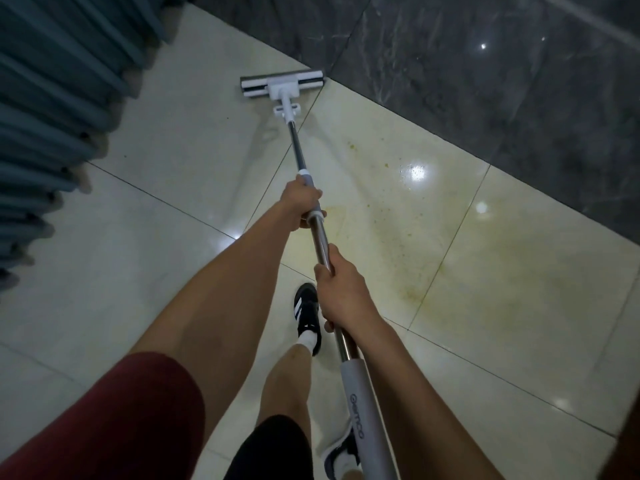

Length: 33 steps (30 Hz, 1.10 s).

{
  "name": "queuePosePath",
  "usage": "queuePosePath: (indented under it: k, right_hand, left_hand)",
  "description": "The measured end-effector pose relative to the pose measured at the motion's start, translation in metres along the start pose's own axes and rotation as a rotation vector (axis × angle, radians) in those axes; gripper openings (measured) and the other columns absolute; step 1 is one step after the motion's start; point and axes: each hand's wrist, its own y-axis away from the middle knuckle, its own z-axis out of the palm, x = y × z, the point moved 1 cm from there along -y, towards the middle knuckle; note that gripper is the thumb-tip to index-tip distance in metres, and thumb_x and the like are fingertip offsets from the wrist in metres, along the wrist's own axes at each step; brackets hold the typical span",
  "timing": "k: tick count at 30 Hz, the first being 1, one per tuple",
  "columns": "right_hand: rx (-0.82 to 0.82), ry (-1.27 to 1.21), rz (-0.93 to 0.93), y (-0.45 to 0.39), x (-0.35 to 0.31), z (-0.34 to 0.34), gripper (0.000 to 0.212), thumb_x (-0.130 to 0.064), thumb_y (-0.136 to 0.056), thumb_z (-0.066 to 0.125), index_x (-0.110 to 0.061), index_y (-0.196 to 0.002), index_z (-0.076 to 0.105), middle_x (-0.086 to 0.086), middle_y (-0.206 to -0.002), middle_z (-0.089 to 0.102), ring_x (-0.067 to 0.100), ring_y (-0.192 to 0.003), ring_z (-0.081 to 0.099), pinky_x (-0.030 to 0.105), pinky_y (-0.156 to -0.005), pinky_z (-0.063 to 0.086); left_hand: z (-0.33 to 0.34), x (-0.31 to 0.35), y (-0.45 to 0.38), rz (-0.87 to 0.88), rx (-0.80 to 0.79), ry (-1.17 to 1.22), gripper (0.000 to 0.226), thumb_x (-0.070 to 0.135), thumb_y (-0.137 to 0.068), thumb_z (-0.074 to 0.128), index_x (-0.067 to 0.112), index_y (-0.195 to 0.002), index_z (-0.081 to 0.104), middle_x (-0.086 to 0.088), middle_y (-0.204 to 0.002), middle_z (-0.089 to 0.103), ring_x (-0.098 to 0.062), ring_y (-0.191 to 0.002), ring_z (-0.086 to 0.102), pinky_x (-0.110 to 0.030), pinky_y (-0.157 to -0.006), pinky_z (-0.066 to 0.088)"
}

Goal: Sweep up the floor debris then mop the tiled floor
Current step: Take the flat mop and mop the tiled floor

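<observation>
A flat mop with a white and grey head [282, 83] rests on the pale tiled floor [166, 140], right at the foot of a dark marble wall. Its metal pole [298, 147] runs back toward me. My left hand [300, 204] grips the grey sleeve on the pole, farther out. My right hand [341, 289] grips the bare metal pole closer to me, above a grey foam handle [360, 403]. Yellowish stains and specks [398, 216] spread over the wet-looking tile to the right of the pole.
A dark marble wall [485, 81] runs diagonally along the far right. Blue-grey pleated curtains [52, 98] hang at the left, down to the floor. My feet in dark sneakers [306, 310] stand under the pole.
</observation>
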Motion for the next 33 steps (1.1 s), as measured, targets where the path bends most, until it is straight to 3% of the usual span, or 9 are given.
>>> queuePosePath:
  k: [5, 9, 12, 16, 20, 23, 29, 33]
  right_hand:
    - [-0.011, 0.029, -0.047, 0.048, 0.060, 0.010, 0.032, -0.024, -0.105, 0.039, -0.020, -0.136, 0.042, 0.002, -0.091, 0.056, 0.011, -0.057, 0.051, 0.026, -0.051, 0.047]
    - [-0.036, 0.014, -0.055, 0.099, 0.120, 0.012, 0.030, -0.024, -0.104, 0.040, -0.023, -0.134, 0.044, 0.003, -0.092, 0.058, 0.017, -0.061, 0.056, 0.038, -0.059, 0.058]
    - [-0.057, 0.024, -0.064, 0.139, 0.170, 0.011, 0.031, -0.024, -0.103, 0.039, -0.023, -0.133, 0.046, 0.004, -0.087, 0.057, 0.018, -0.061, 0.056, 0.040, -0.063, 0.059]
    - [-0.084, 0.060, -0.067, 0.194, 0.230, 0.011, 0.038, -0.024, -0.103, 0.040, -0.020, -0.141, 0.042, 0.005, -0.093, 0.058, 0.017, -0.063, 0.056, 0.031, -0.060, 0.053]
    - [-0.102, 0.030, -0.089, 0.247, 0.274, 0.014, 0.031, -0.024, -0.103, 0.040, -0.021, -0.132, 0.048, 0.000, -0.086, 0.057, 0.013, -0.060, 0.056, 0.027, -0.053, 0.050]
    - [-0.085, 0.057, -0.087, 0.275, 0.290, 0.022, 0.033, -0.025, -0.103, 0.039, -0.023, -0.135, 0.047, -0.004, -0.082, 0.057, 0.008, -0.057, 0.055, 0.017, -0.045, 0.041]
    - [-0.061, 0.075, -0.061, 0.291, 0.289, 0.040, 0.042, -0.027, -0.104, 0.040, -0.025, -0.146, 0.040, -0.007, -0.079, 0.053, 0.006, -0.063, 0.054, 0.016, -0.050, 0.039]
    - [-0.023, 0.075, -0.056, 0.269, 0.263, 0.056, 0.038, -0.028, -0.105, 0.038, -0.022, -0.142, 0.042, -0.004, -0.078, 0.055, 0.007, -0.058, 0.052, 0.017, -0.046, 0.035]
  left_hand:
    - [0.020, -0.056, 0.058, -0.014, 0.009, 0.013, 0.025, 0.011, -0.101, 0.057, 0.010, -0.126, 0.052, -0.014, -0.104, 0.064, -0.025, -0.062, 0.069, -0.044, -0.068, 0.061]
    - [0.048, -0.119, 0.110, -0.011, 0.024, 0.042, 0.027, 0.016, -0.101, 0.059, 0.007, -0.126, 0.053, -0.018, -0.098, 0.064, -0.027, -0.065, 0.068, -0.050, -0.078, 0.061]
    - [0.072, -0.167, 0.149, -0.005, 0.033, 0.075, 0.027, 0.015, -0.101, 0.059, 0.007, -0.126, 0.055, -0.017, -0.095, 0.062, -0.027, -0.064, 0.066, -0.051, -0.079, 0.060]
    - [0.103, -0.227, 0.199, -0.022, 0.042, 0.142, 0.016, 0.009, -0.100, 0.059, 0.006, -0.114, 0.055, -0.018, -0.097, 0.057, -0.028, -0.062, 0.062, -0.056, -0.086, 0.058]
    - [0.122, -0.273, 0.246, -0.034, 0.032, 0.134, 0.006, 0.008, -0.099, 0.060, 0.007, -0.097, 0.055, -0.017, -0.089, 0.055, -0.031, -0.064, 0.060, -0.065, -0.090, 0.055]
    - [0.123, -0.296, 0.272, -0.060, 0.027, 0.100, 0.016, 0.010, -0.098, 0.062, 0.002, -0.112, 0.057, -0.018, -0.098, 0.060, -0.033, -0.069, 0.066, -0.062, -0.085, 0.057]
    - [0.112, -0.309, 0.284, -0.077, 0.031, 0.116, 0.020, 0.012, -0.099, 0.062, 0.008, -0.117, 0.056, -0.017, -0.101, 0.060, -0.031, -0.067, 0.065, -0.063, -0.084, 0.058]
    - [0.091, -0.291, 0.263, -0.068, 0.061, 0.172, 0.029, 0.008, -0.098, 0.062, 0.006, -0.126, 0.056, -0.017, -0.104, 0.060, -0.028, -0.064, 0.063, -0.059, -0.082, 0.060]
